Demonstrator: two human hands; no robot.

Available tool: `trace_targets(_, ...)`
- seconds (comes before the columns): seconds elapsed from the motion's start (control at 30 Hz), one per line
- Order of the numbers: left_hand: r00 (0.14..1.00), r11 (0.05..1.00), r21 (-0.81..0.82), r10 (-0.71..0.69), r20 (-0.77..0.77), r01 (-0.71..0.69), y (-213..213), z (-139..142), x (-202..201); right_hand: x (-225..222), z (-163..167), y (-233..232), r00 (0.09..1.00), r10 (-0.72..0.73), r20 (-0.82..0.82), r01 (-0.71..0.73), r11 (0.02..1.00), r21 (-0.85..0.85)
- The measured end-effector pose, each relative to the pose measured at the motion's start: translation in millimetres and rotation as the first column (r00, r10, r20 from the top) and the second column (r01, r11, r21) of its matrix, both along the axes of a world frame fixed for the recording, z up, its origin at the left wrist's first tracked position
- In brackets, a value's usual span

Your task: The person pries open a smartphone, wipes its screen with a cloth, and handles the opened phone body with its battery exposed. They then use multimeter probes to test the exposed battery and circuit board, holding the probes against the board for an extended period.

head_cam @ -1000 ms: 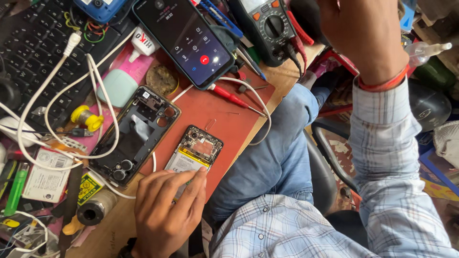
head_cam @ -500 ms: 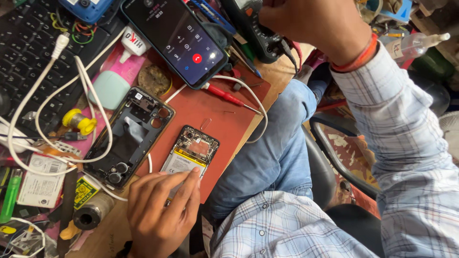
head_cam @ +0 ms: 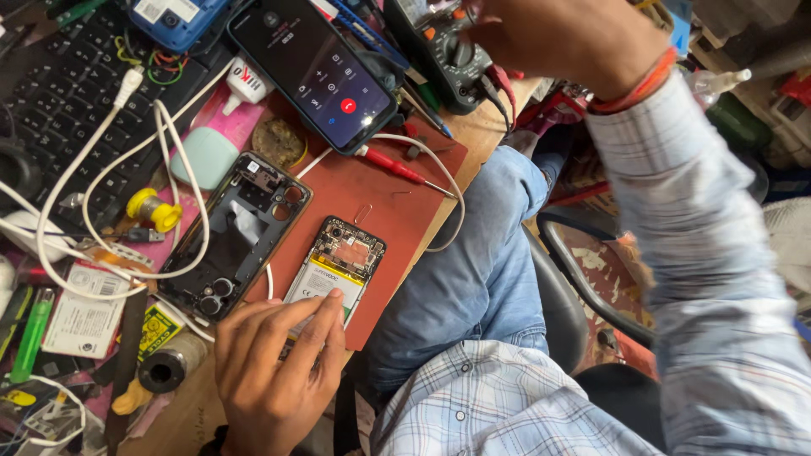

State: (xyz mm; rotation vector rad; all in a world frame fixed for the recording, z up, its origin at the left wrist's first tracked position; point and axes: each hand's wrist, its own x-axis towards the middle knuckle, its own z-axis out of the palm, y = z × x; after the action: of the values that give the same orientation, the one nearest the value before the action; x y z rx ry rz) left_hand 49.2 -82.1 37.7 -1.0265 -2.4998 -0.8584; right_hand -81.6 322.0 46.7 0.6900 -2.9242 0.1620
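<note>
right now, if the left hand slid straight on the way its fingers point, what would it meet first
The left hand already has fingertips on the opened phone; straight on, up and right, it would cross that phone's battery, then probably the red probe, though depth is unclear.

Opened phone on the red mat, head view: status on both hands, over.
Left hand fingertips pressing opened phone at its battery end, no closed grip. Right hand on multimeter dial. Red probe and white cable lie beside the phone, apart from it.

Cluttered wooden workbench (head_cam: 486, 127), red mat (head_cam: 372, 194), black keyboard (head_cam: 59, 93), white cables (head_cam: 101, 169), possibly a lighter (head_cam: 32, 333)
</note>
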Motion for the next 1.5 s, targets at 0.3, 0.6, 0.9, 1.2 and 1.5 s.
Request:
trace_targets(0.3, 0.999, 1.000, -0.009, 0.025, 0.036, -0.025, 3.2, -4.0, -3.0, -18.0, 20.5, -8.4, 0.938, 0.344, 0.051, -0.348, 0.920, 0.180)
trace_targets(0.6, 0.999, 0.999, -0.017, 0.042, 0.031, -0.042, 7.0, -4.7, -1.8, 1.8, 0.2, 0.9, 0.988, 0.147, 0.044, -0.151, 0.983, 0.103)
trace_targets(0.9, 0.997, 0.997, -0.026, 0.070, -0.027, -0.071, 8.5, -1.2, 6.3, 22.0, 0.4, -13.3, 0.992, -0.052, -0.116, 0.036, 0.991, -0.132)
trace_targets(1.2, 0.994, 0.995, -0.018, 0.101, -0.040, -0.102, 4.0, 2.3, -0.5, 130.3, -64.3, -9.0, 0.938, -0.323, 0.126, 0.321, 0.670, -0.670)
trace_targets(1.5, 0.992, 0.995, -0.013, 0.102, -0.077, -0.103, -18.6, -17.6, -1.5, 110.5, -140.6, -5.3, 0.886, -0.462, 0.040, 0.322, 0.549, -0.771)
